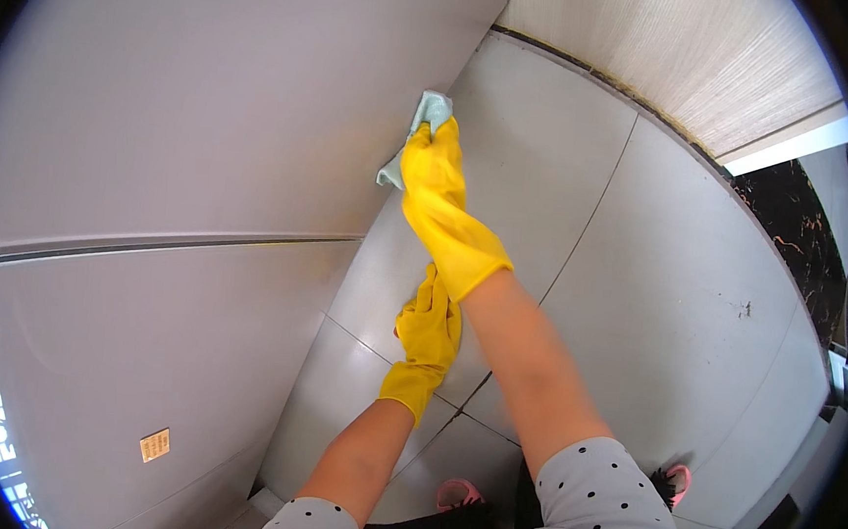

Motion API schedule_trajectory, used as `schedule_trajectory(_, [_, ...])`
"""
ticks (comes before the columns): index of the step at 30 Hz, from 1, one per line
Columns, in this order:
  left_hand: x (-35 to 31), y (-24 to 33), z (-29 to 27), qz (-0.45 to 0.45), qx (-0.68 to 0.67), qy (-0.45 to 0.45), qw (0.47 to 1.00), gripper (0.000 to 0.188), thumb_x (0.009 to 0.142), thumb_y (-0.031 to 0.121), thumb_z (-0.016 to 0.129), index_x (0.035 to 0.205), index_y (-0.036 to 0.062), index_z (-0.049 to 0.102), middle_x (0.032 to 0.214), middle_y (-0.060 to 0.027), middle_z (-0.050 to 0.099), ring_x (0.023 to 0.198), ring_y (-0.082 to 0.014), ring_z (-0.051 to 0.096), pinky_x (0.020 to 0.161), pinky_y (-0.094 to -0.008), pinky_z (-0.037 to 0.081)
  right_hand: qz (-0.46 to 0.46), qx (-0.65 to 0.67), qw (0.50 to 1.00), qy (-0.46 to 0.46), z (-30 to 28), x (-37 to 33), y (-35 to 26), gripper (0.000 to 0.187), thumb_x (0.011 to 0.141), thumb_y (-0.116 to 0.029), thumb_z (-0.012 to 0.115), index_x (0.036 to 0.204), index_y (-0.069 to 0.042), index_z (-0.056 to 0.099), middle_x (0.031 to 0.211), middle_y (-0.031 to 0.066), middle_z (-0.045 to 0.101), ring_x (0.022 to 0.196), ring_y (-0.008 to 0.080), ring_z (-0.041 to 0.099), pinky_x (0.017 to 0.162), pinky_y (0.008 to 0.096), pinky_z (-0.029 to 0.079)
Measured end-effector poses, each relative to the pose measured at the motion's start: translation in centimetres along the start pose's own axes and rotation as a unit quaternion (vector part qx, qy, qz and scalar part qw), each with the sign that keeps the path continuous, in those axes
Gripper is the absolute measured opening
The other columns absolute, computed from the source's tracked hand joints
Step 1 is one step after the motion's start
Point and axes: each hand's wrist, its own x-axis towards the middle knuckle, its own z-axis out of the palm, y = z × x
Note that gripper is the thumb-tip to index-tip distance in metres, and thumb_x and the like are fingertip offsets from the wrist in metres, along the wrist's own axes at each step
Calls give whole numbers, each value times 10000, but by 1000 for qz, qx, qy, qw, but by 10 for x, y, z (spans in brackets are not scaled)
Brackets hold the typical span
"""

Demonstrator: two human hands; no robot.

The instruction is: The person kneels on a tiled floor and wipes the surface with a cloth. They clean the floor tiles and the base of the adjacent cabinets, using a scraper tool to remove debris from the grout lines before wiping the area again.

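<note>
My right hand (433, 157), in a yellow rubber glove, grips a pale green cloth (435, 108). The cloth hangs out on both sides of the fingers, touching the lower edge of a tall glossy grey panel (239, 94) near the floor. Closer to me, my left hand (428, 329) wears a matching yellow glove, just below the right cuff. Its fingers are bunched and point away from me. A small reddish bit shows at the left side of this hand; what it belongs to is hidden.
Grey floor tiles (678, 282) with dark joints spread to the right. A second glossy panel (142, 363) carries a small tan label (155, 444). Wood-grain panelling (675, 46) stands at the far right. Some dark specks (743, 308) lie on the tiles. Pink footwear (458, 495) shows below.
</note>
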Motion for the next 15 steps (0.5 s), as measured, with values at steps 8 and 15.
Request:
schedule_trajectory(8, [1, -9, -15, 32, 34, 33, 998, 529, 938, 243, 565, 1415, 23, 502, 1451, -210, 529, 1045, -409, 627, 880, -469, 491, -436, -53, 898, -28, 5, -88, -71, 359, 915, -128, 689, 1260, -87, 597, 1105, 154, 668, 983, 353, 635, 827, 411, 538])
schedule_trajectory(15, [7, 8, -8, 68, 53, 63, 994, 430, 970, 223, 547, 1348, 20, 575, 1370, -221, 597, 1141, -407, 619, 968, -445, 492, -457, -8, 886, 72, 47, -86, -2, 102, 892, -100, 678, 839, -74, 595, 736, 25, 540, 602, 171, 536, 527, 309, 444])
